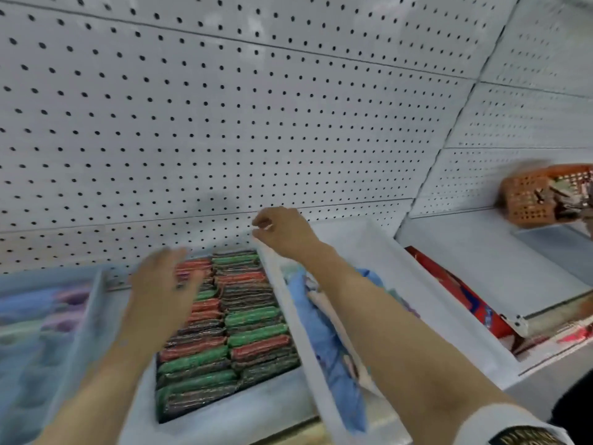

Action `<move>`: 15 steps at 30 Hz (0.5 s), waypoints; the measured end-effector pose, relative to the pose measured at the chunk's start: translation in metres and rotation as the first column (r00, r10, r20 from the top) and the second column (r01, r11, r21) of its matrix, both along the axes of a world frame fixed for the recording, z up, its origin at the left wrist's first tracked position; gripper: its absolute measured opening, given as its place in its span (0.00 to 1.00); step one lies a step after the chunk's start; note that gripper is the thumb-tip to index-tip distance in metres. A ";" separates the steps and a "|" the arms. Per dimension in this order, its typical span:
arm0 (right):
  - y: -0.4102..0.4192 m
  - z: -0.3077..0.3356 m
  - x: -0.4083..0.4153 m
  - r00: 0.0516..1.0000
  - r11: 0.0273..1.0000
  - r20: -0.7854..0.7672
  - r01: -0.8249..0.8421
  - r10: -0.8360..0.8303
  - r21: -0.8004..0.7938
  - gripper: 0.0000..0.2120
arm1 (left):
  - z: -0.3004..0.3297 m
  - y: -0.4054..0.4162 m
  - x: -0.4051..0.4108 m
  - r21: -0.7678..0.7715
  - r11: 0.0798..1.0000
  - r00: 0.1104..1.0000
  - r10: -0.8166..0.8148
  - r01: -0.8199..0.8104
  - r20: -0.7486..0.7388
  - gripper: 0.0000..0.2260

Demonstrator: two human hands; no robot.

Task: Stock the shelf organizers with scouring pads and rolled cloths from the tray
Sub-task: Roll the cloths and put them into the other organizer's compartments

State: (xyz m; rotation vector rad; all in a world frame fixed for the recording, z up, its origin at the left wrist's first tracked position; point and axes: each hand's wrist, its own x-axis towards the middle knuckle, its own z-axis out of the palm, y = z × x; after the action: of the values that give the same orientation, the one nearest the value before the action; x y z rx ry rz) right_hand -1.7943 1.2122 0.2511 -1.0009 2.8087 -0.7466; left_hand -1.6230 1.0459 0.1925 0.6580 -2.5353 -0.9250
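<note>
fingers of left hand spread above scouring pads.

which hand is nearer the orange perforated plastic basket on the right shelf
Right. The right hand hovers over the organizer's back edge, left of the orange perforated plastic basket; the left hand is farther left, over the scouring pads.

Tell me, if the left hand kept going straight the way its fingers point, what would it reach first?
Probably the scouring pads: the left hand, blurred, fingers extended, hovers over their back rows. If it passes above them, the pegboard wall comes next. Depth is hard to judge.
</note>
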 end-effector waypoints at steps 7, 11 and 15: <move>0.140 -0.050 -0.058 0.963 0.874 0.250 -0.034 -0.101 0.485 0.16 | -0.011 0.161 -0.054 -0.028 0.934 0.875 -0.324 0.357 0.360 0.23; 0.150 -0.082 -0.063 0.964 0.843 0.253 -0.065 -0.086 0.534 0.16 | -0.023 0.171 -0.056 -0.101 0.949 0.917 -0.254 0.297 0.308 0.24; 0.148 -0.095 -0.049 0.953 0.873 0.297 -0.093 -0.062 0.479 0.20 | -0.023 0.172 -0.053 -0.098 0.957 0.933 -0.236 0.271 0.273 0.23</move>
State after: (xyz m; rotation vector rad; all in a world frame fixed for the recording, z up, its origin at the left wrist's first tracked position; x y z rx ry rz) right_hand -1.8429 1.3604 0.1562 -0.7397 2.5126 -0.1405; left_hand -1.6756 1.2174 0.1693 0.4398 -2.9409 -0.7805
